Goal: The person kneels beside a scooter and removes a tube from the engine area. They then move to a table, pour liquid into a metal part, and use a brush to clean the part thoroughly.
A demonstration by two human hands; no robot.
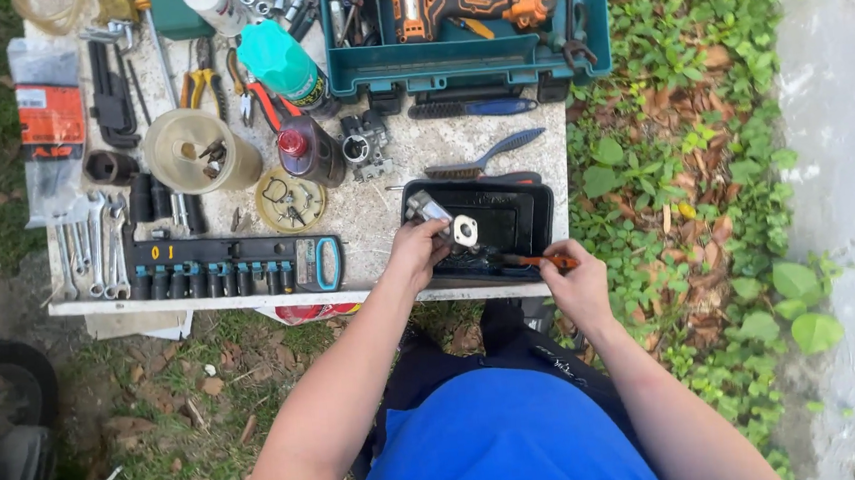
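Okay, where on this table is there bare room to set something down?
Bare top shows between the black tray, the blue-handled brush and the teal tool case, and a small strip between the round lid and the tray. The left half, around the socket rail and wrenches, is crowded.

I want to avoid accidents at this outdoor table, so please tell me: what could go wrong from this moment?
1. The black tray sits at the table's front edge; pressing with the brush could perhaps push it off.
2. The left hand holds the small metal part only with its fingers; if it slips, it may fall into the grass.
3. The red bottle and the teal can stand close by, so an elbow could tip them.
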